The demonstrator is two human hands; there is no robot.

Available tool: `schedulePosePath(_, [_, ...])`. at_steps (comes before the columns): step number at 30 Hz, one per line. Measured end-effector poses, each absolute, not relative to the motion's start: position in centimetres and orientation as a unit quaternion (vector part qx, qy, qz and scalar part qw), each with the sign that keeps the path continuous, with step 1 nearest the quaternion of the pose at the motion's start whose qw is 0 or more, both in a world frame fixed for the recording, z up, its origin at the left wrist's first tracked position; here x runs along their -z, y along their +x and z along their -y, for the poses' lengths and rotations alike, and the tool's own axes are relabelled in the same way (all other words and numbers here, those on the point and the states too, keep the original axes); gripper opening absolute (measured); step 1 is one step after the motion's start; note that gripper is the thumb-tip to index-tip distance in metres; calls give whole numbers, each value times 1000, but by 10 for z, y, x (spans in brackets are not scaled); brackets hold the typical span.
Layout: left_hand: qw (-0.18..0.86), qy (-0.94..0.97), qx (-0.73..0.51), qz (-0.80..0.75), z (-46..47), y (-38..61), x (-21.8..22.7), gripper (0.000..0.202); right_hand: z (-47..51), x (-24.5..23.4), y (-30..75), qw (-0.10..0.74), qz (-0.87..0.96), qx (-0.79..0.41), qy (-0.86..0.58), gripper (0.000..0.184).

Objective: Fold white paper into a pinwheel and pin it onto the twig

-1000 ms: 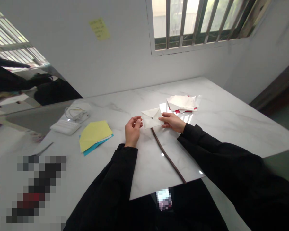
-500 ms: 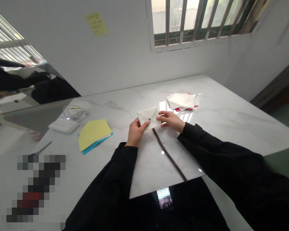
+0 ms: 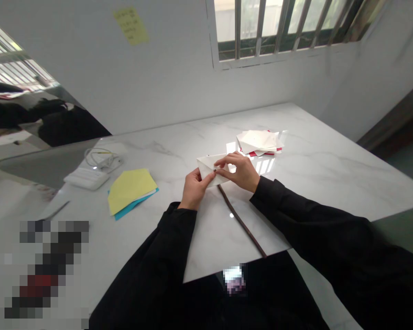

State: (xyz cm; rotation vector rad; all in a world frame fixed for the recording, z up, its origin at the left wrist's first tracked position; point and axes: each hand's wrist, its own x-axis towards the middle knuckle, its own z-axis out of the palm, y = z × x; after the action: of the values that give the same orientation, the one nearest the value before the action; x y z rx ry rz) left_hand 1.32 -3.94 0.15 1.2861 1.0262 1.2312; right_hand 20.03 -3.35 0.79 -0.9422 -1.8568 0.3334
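A small white envelope (image 3: 206,161) with a folded triangular flap is held up above the table. My left hand (image 3: 194,190) grips its lower left side, thumb on the front near a tiny dark spot at the flap's point. My right hand (image 3: 241,172) covers the envelope's right part. Its thumb and index finger close in a pinch at the dark spot; whatever is between them is too small to make out. Below the envelope, a thin dark brown stick-like strip (image 3: 242,222) runs down to the table's front edge.
A stack of white and red envelopes (image 3: 259,141) lies behind my right hand. Yellow and blue paper (image 3: 132,189) sits to the left, near a white power strip (image 3: 86,178) with a coiled cable. A pen-like object (image 3: 57,211) lies farther left. The marbled table (image 3: 330,169) meets the wall behind.
My right hand has moved left from the envelope's right edge onto its front, bringing thumb and index finger to the dark spot. My left hand keeps its hold.
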Motion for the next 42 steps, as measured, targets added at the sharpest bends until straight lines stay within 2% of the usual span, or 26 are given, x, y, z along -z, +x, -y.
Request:
schedulePosePath(5, [525, 532, -507, -430, 40, 13, -2, 51, 32, -6, 202, 482, 772, -141, -390, 4])
schedulePosePath(23, [508, 532, -478, -480, 39, 11, 0, 56, 35, -11, 202, 441, 777, -176, -413, 4])
schedulePosePath(28, [492, 556, -464, -483, 38, 10, 2, 54, 36, -11, 199, 446, 772, -182, -414, 9])
schedulePosePath(38, [466, 584, -452, -488, 38, 9, 1, 51, 26, -3, 207, 406, 708, -391, -425, 31])
schedulePosePath(42, [467, 593, -447, -481, 36, 8, 4, 51, 24, -4, 211, 389, 718, -391, -425, 30])
